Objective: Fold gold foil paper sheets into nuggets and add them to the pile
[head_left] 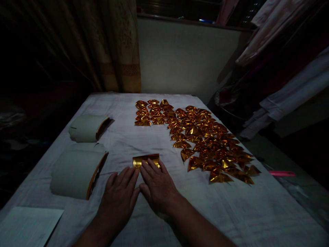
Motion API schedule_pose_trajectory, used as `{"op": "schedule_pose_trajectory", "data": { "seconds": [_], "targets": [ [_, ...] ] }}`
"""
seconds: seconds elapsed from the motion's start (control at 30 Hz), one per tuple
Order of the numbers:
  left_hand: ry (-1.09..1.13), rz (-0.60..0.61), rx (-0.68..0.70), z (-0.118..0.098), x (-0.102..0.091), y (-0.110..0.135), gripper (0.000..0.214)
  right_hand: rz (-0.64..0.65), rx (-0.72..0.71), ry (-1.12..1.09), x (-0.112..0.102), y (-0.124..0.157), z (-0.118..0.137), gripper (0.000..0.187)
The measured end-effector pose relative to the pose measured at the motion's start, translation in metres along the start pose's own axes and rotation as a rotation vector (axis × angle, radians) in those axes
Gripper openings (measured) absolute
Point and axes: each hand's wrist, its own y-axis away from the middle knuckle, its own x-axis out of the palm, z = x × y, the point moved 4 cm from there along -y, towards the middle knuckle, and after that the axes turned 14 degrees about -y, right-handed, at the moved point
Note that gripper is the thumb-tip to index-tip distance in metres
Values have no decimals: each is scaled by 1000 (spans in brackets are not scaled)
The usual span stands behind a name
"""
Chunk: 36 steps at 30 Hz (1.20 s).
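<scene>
A small sheet of gold foil paper (145,160) lies on the white cloth (159,137) in front of me. My right hand (156,185) lies flat, fingers stretched out, with its fingertips pressing on the near edge of the sheet. My left hand (119,197) rests flat beside it, fingers apart, its tips just short of the sheet's left corner. Neither hand holds anything.
Several folded gold foil pieces (205,140) are spread in rows over the right and far part of the cloth. Two curled stacks of paper with gold undersides (87,127) (75,169) lie at the left. A white sheet (25,226) sits at the near left corner. Hanging clothes fill the right side.
</scene>
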Motion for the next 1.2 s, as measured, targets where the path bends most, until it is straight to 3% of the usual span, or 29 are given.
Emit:
{"op": "schedule_pose_trajectory", "data": {
  "seconds": [0.3,0.5,0.67,1.0,1.2],
  "targets": [
    [-64,-1,59,4,0,0,40,-3,320,125,-22,29,-22,53],
    [-34,-4,29,-13,0,-15,41,-30,314,165,-22,32,-24,52],
    [38,3,165,-36,7,-22,47,-67,287,156,-20,32,-26,50],
    [-12,90,73,11,7,7,50,-104,269,142,-20,35,-26,49],
    [26,131,-21,16,-11,-24,34,-167,249,161,-22,30,-23,44]
  ]
}}
